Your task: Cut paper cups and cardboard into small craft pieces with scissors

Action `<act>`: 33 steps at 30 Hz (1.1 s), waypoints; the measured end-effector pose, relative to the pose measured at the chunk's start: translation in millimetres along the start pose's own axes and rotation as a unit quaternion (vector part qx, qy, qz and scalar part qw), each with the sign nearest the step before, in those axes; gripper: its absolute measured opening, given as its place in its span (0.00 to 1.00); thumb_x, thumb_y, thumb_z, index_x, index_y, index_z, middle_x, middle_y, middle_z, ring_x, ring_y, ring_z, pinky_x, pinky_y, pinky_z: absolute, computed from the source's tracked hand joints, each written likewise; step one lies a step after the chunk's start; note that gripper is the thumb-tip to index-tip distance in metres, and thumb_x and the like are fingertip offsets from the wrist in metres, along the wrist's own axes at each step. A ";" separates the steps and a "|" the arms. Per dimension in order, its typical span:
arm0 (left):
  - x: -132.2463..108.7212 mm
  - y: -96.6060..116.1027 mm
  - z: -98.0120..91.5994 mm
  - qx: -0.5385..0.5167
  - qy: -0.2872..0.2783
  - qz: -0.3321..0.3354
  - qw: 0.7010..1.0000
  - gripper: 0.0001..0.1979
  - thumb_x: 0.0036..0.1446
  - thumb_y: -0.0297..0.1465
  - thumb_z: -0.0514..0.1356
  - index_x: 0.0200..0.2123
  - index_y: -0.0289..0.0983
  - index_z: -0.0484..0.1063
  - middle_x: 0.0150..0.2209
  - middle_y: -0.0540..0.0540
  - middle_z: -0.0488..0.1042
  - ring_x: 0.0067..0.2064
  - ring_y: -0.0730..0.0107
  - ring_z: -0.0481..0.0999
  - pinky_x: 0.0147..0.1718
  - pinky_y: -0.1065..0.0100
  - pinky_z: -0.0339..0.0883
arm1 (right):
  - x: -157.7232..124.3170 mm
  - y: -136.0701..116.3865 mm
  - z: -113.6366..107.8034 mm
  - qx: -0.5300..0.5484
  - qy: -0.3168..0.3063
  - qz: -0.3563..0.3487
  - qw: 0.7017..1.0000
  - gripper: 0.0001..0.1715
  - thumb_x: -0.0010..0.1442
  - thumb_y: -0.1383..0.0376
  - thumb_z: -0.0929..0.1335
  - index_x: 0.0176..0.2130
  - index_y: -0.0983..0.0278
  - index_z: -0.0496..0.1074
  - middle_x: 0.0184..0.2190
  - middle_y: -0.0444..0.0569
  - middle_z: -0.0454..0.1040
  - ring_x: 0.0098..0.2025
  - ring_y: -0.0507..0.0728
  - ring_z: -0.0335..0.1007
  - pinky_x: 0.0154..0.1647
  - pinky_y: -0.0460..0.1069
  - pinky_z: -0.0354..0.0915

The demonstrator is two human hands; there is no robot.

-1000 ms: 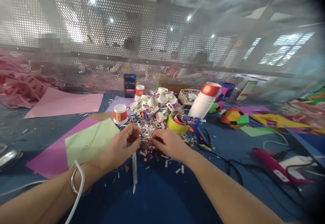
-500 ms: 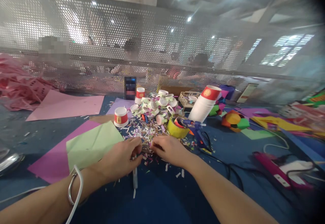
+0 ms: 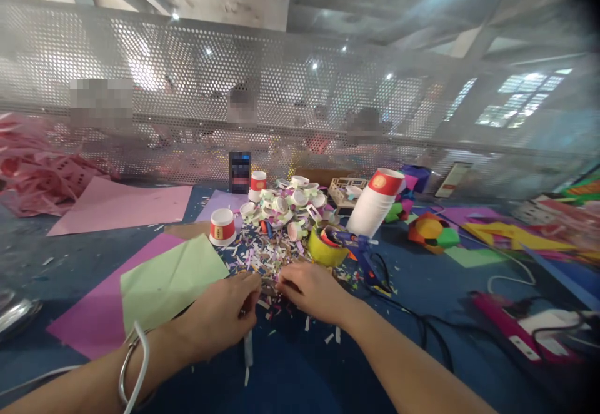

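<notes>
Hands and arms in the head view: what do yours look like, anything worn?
The left hand is ungloved, with a silvery bangle and a white cord or strap at its wrist. The right hand is bare too. No sleeves show.

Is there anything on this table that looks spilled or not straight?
Yes. Loose paper scraps lie scattered across the tabletop, not gathered in a container. The stack of paper cups leans rightward behind the glue gun, though the lens may exaggerate that tilt.
</notes>
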State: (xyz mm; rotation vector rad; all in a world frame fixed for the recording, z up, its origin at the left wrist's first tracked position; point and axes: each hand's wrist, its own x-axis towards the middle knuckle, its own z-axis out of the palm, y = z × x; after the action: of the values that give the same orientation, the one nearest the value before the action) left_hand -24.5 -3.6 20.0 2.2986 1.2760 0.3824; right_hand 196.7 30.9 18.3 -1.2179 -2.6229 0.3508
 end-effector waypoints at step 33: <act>-1.6 -2.9 7.1 -0.022 0.033 0.011 0.999 0.09 0.47 0.20 0.52 0.32 0.37 0.64 0.31 0.51 0.69 0.29 0.73 0.66 0.28 0.70 0.54 | -1.7 -0.7 3.8 -0.065 -0.018 -0.015 0.998 0.11 0.67 0.62 0.67 0.34 0.64 0.72 0.32 0.46 0.77 0.33 0.54 0.68 0.34 0.48 0.53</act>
State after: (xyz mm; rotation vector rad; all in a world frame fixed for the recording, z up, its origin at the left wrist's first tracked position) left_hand -24.2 -5.6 12.5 2.2820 1.2630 0.4925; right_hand 196.2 28.7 14.7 -1.2199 -2.7304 0.2008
